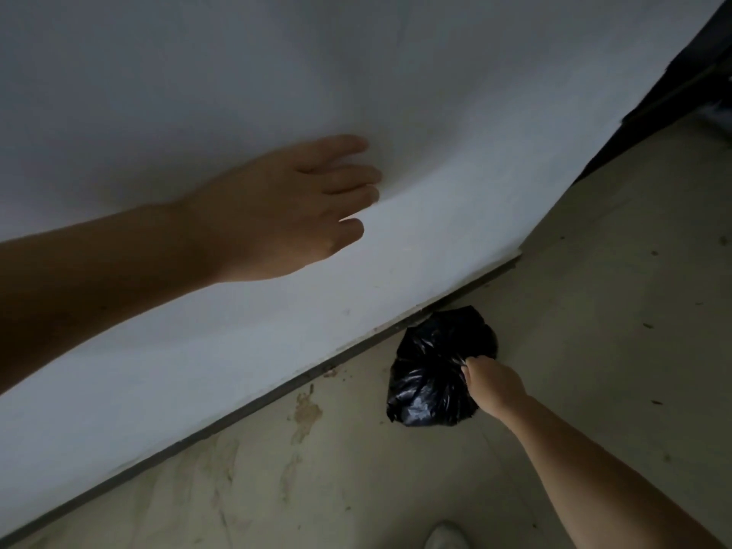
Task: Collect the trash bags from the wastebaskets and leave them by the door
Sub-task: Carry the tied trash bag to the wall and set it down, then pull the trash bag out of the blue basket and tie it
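A black trash bag (431,370), crumpled and bunched at the top, sits low at the foot of a white wall (198,93). My right hand (493,384) reaches down and grips the bag's gathered top; its fingers are hidden in the plastic. My left hand (293,208) is stretched out with flat fingers against the white wall, higher up and to the left of the bag.
The beige floor (594,311) is stained and dusty near the wall's dark baseboard (237,414). A dark door or frame (673,85) stands at the upper right, past the wall's corner. A white shoe tip (445,536) shows at the bottom edge.
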Demonstrator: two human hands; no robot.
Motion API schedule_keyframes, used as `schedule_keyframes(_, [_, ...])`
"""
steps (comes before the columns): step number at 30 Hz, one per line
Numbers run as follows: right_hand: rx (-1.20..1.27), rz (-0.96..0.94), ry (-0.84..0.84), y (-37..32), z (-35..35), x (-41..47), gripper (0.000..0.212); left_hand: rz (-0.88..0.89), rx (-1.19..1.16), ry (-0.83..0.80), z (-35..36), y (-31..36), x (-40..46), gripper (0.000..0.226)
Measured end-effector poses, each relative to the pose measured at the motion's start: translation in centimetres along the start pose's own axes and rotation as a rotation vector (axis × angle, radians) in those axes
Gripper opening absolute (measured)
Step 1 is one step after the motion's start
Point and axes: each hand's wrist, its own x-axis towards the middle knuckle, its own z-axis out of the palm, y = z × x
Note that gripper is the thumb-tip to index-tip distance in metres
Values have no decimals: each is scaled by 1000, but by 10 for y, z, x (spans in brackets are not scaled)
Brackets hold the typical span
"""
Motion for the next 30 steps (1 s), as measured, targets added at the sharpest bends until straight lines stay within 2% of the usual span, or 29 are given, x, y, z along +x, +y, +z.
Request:
schedule_keyframes(4, [11, 10, -85, -3, -58, -14, 41, -24, -68, -43, -11, 6, 1, 56])
schedule_keyframes(6, [-6, -30, -141, -11, -96, -27, 44, -55, -134, -40, -20, 9, 5, 42])
schedule_keyframes(8, [-58, -73, -228, -26, -143, -46, 43, -104, -234, -132, -40, 13, 9, 26])
schedule_keyframes(9, [-86, -91, -259, -35, -167, -55, 41, -152, -308, -239, -51, 14, 11, 32])
schedule_keyframes(11, [-143, -140, -263, -56, -218, -74, 30, -298, -575, -421, -80, 16, 8, 39])
schedule_keyframes(14, [-264, -210, -203, -94, -287, -113, 18, -577, -1050, -445, -125, 12, -20, 35])
schedule_keyframes(16, [-305, -263, -186, -119, -324, -143, 16, -707, -1227, -454, -151, 10, -48, 30])
schedule_keyframes(18, [-351, -319, -166, -143, -353, -175, 15, -811, -1295, -423, -177, 12, -77, 28])
schedule_keyframes(22, [-375, -442, -47, -189, -381, -233, 33, -996, -1363, -326, -222, 25, -129, 27])
schedule_keyframes(26, [-359, -602, 107, -234, -380, -284, 39, -1223, -1367, -284, -260, 49, -185, 28])
schedule_keyframes(30, [-298, -749, 157, -281, -367, -324, 43, -1466, -1313, -317, -296, 85, -240, 29])
